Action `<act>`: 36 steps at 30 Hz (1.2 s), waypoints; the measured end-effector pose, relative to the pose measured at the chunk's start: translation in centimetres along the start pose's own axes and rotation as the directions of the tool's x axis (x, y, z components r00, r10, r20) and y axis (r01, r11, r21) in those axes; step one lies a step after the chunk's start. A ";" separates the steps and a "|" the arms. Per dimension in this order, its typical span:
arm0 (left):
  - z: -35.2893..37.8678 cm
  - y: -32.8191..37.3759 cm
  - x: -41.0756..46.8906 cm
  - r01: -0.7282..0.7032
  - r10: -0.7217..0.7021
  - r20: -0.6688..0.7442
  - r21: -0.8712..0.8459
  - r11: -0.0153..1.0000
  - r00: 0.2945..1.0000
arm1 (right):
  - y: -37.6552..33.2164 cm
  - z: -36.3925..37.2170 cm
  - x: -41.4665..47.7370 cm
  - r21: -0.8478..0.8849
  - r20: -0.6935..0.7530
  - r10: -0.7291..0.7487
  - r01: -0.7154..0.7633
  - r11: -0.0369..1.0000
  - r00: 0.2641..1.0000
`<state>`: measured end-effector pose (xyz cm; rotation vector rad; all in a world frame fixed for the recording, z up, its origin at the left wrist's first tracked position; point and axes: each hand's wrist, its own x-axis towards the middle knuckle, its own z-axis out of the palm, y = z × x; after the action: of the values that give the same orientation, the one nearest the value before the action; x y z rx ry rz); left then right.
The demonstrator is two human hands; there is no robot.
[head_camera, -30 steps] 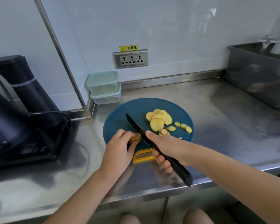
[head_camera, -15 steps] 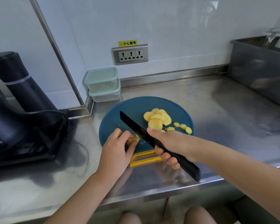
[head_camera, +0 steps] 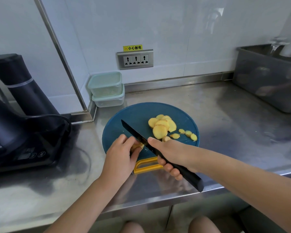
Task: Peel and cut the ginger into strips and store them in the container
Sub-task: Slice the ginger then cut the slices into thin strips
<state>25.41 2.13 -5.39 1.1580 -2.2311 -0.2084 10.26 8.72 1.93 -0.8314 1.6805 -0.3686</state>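
A round blue cutting board [head_camera: 133, 115] with a yellow handle lies on the steel counter. Near its front edge my left hand [head_camera: 120, 156] pinches a small ginger piece [head_camera: 138, 146]. My right hand [head_camera: 171, 153] grips the handle of a black knife [head_camera: 133, 132], forefinger along the spine, blade angled to the far left and resting against the ginger piece. A pile of yellow ginger slices [head_camera: 162, 126] and a few small bits [head_camera: 187, 133] lie on the board's right half. Two stacked lidded containers [head_camera: 107, 89] stand behind the board, by the wall.
A dark appliance with a jug [head_camera: 22, 118] and its cable fill the counter's left side. At the far right stands a grey tub [head_camera: 267, 81] with dishes in it. A socket strip [head_camera: 135, 59] is on the white wall. The counter's front edge runs just below my hands.
The knife blade has shifted slightly against the ginger piece while my left hand keeps holding it. The camera has tilted a little, so everything sits slightly higher in the frame.
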 end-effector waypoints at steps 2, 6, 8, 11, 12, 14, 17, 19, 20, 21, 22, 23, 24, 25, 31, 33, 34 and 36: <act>0.0 0.0 0.0 -0.015 0.015 -0.008 0.008 1.000 1.000 | 0.0 0.5 0.2 -0.048 -0.035 -0.002 0.000 0.999 0.999; 0.0 -0.1 0.1 -0.021 0.021 -0.008 0.000 1.000 1.000 | -0.1 0.9 0.6 -0.043 -0.049 0.018 -0.020 0.999 0.999; 0.0 -0.2 0.0 -0.029 0.029 -0.012 0.002 1.000 1.000 | -0.3 1.0 0.8 -0.038 -0.050 0.053 -0.054 0.998 0.997; 0.1 -0.4 0.1 -0.026 0.026 -0.030 0.004 1.000 0.999 | -0.8 1.2 1.4 -0.054 -0.054 0.063 -0.066 0.996 0.997; 0.2 -0.5 0.1 -0.027 0.027 -0.033 0.000 1.000 0.999 | -0.9 1.1 1.5 -0.047 -0.052 0.058 -0.060 0.997 0.997; 0.3 -0.7 0.1 -0.027 0.026 -0.029 -0.020 0.999 0.999 | -0.8 0.7 1.7 -0.004 -0.033 0.045 -0.045 0.999 0.998; 0.5 -0.9 0.0 -0.017 0.016 -0.014 -0.059 0.998 1.000 | -0.4 -0.1 1.7 0.121 0.028 0.033 -0.036 0.992 0.999; 0.5 -0.9 0.0 -0.007 0.007 -0.011 -0.072 0.997 1.000 | -0.1 -0.6 1.7 0.175 0.054 0.012 -0.021 0.984 0.998; 0.5 -0.9 0.1 -0.005 0.005 -0.013 -0.076 0.997 1.000 | -0.1 -0.7 1.7 0.183 0.060 0.000 -0.011 0.983 0.998; 0.4 -0.9 0.1 -0.005 0.004 -0.014 -0.080 0.997 1.000 | -0.1 -0.8 1.7 0.175 0.059 -0.011 0.000 0.985 0.998; 0.4 -0.8 0.1 -0.004 0.003 -0.014 -0.084 0.996 1.000 | 0.0 -0.8 1.7 0.155 0.050 -0.020 0.012 0.988 0.999; 0.3 -0.8 0.2 -0.003 0.002 -0.012 -0.086 0.996 1.000 | -0.1 -0.8 1.7 0.133 0.037 -0.029 0.023 0.991 0.999; 0.3 -0.8 0.3 -0.002 0.001 -0.010 -0.086 0.996 1.000 | -0.1 -0.9 1.6 0.117 0.023 -0.034 0.031 0.993 0.999; 0.3 -0.8 0.3 0.001 -0.001 -0.005 -0.084 0.996 1.000 | -0.2 -0.9 1.6 0.105 0.014 -0.036 0.034 0.994 0.999; 0.2 -0.7 0.1 0.013 -0.012 0.002 -0.066 0.998 1.000 | -0.5 -0.8 1.2 0.091 0.056 -0.028 0.023 0.996 0.998; 0.1 -0.6 0.1 0.012 -0.012 0.001 -0.063 0.998 1.000 | -0.5 -0.8 1.1 0.096 0.065 -0.031 0.024 0.995 0.997; 0.1 -0.6 0.1 0.010 -0.010 0.002 -0.062 0.998 1.000 | -0.5 -0.8 1.1 0.101 0.069 -0.031 0.024 0.995 0.997; 0.1 -0.5 0.1 0.010 -0.010 0.006 -0.058 0.998 1.000 | -0.5 -0.7 1.0 0.120 0.084 -0.026 0.016 0.993 0.996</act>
<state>25.68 1.69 -5.61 1.1394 -2.2097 -0.2790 9.67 7.50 1.75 -0.7665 1.5563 -0.4381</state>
